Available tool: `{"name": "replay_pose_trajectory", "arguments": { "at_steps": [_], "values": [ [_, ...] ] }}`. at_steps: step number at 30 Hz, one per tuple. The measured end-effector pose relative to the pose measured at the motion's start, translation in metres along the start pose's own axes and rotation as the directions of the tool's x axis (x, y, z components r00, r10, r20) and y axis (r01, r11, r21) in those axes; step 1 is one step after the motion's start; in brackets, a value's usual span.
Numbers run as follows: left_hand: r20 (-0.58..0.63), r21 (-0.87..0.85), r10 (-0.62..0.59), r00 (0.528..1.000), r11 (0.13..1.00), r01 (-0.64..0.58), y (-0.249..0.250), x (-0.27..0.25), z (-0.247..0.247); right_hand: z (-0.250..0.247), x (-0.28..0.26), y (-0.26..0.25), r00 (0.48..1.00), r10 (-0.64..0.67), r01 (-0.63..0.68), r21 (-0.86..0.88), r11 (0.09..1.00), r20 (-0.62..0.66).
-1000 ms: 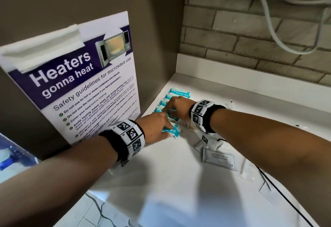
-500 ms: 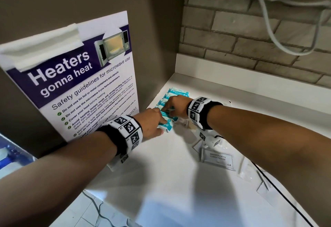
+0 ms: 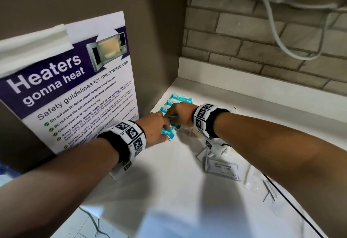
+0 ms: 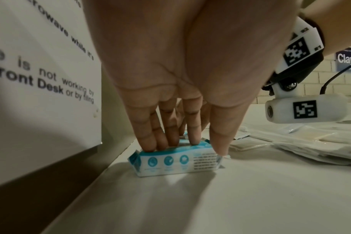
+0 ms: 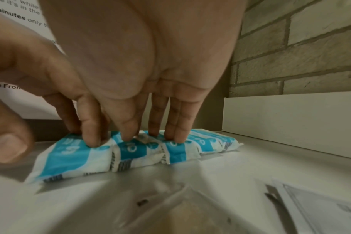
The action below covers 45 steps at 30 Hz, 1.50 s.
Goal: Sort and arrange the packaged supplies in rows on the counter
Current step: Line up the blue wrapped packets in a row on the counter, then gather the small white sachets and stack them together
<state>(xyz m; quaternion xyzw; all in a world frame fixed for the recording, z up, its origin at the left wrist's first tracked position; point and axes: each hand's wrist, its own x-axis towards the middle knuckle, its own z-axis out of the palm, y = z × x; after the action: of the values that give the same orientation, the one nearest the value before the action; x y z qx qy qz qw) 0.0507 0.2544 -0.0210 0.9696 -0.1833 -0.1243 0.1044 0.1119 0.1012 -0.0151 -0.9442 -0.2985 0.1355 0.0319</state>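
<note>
Several teal-and-white packets (image 3: 180,98) lie side by side in a row on the white counter (image 3: 169,190), running along the left wall. My left hand (image 3: 166,125) is over the nearest packet (image 4: 176,164), its straight fingers (image 4: 150,142) pressing on the top and the thumb at the packet's right end. My right hand (image 3: 173,115) is just beyond it, its straight fingertips (image 5: 176,137) pressing down on the tops of the middle packets (image 5: 130,152). The two hands almost touch.
A microwave safety poster (image 3: 75,87) leans on the left wall beside the row. A shampoo sachet (image 3: 222,168) and clear-wrapped items (image 3: 251,179) lie right of the hands. A black cable (image 3: 293,206) crosses the counter. The white backsplash (image 3: 244,80) and the brick wall stand behind.
My left hand has slid the nearest packet up against the row, closing on the right hand. My right hand stays pressing on the row.
</note>
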Motion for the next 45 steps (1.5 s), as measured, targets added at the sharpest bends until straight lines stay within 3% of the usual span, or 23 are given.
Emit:
{"name": "replay_pose_trajectory", "arguments": {
  "at_steps": [7, 10, 12, 16, 19, 23, 26, 30, 32, 36, 40, 42, 45],
  "values": [
    [0.046, 0.018, -0.025, 0.999, 1.000, 0.024, 0.002, 0.002, -0.004, 0.003, -0.011, -0.011, 0.999, 0.039, -0.041, 0.080, 0.996, 0.027],
    [0.104, 0.019, -0.068, 0.992, 0.998, 0.066, -0.001, 0.011, -0.012, -0.003, -0.039, -0.010, 0.995, 0.094, -0.092, 0.105, 0.990, -0.019],
    [0.138, 0.027, -0.073, 0.988, 0.997, 0.070, 0.004, 0.016, -0.022, -0.007, -0.069, -0.007, 0.985, 0.174, -0.175, 0.033, 0.984, 0.019],
    [0.070, 0.073, 0.018, 0.997, 0.997, -0.024, 0.038, 0.033, -0.039, 0.003, -0.132, -0.005, 0.942, 0.249, -0.245, -0.042, 0.968, 0.225],
    [0.066, 0.043, 0.139, 0.988, 0.989, -0.142, 0.074, 0.054, -0.040, 0.023, -0.160, -0.010, 0.930, 0.314, -0.309, -0.054, 0.950, 0.194],
    [0.073, 0.015, 0.264, 0.962, 0.964, -0.266, 0.127, 0.085, -0.034, 0.035, -0.174, -0.004, 0.895, 0.395, -0.425, 0.124, 0.897, 0.206],
    [0.066, 0.063, 0.207, 0.976, 0.975, -0.211, 0.148, 0.109, -0.023, 0.033, -0.182, 0.004, 0.889, 0.396, -0.442, 0.212, 0.871, 0.228],
    [0.157, 0.290, 0.034, 0.987, 0.954, -0.079, 0.145, 0.135, -0.005, 0.027, -0.187, 0.016, 0.908, 0.375, -0.411, 0.219, 0.885, 0.187],
    [0.185, 0.282, 0.022, 0.983, 0.956, -0.075, 0.145, 0.141, 0.001, 0.019, -0.189, 0.027, 0.901, 0.409, -0.433, 0.282, 0.856, 0.142],
    [0.077, 0.196, 0.058, 0.995, 0.978, -0.072, 0.153, 0.125, -0.014, 0.001, -0.188, 0.056, 0.872, 0.487, -0.469, 0.371, 0.802, 0.049],
    [-0.140, -0.067, 0.142, 0.980, 0.986, -0.153, 0.161, 0.103, -0.035, -0.010, -0.190, 0.084, 0.812, 0.582, -0.520, 0.402, 0.753, -0.039],
    [-0.212, -0.136, 0.193, 0.958, 0.965, -0.225, 0.165, 0.089, -0.043, -0.016, -0.192, 0.098, 0.794, 0.606, -0.557, 0.352, 0.752, -0.039],
    [-0.261, -0.208, 0.259, 0.930, 0.925, -0.317, 0.170, 0.067, -0.050, -0.025, -0.193, 0.116, 0.816, 0.576, -0.559, 0.198, 0.805, -0.039]
  ]
}}
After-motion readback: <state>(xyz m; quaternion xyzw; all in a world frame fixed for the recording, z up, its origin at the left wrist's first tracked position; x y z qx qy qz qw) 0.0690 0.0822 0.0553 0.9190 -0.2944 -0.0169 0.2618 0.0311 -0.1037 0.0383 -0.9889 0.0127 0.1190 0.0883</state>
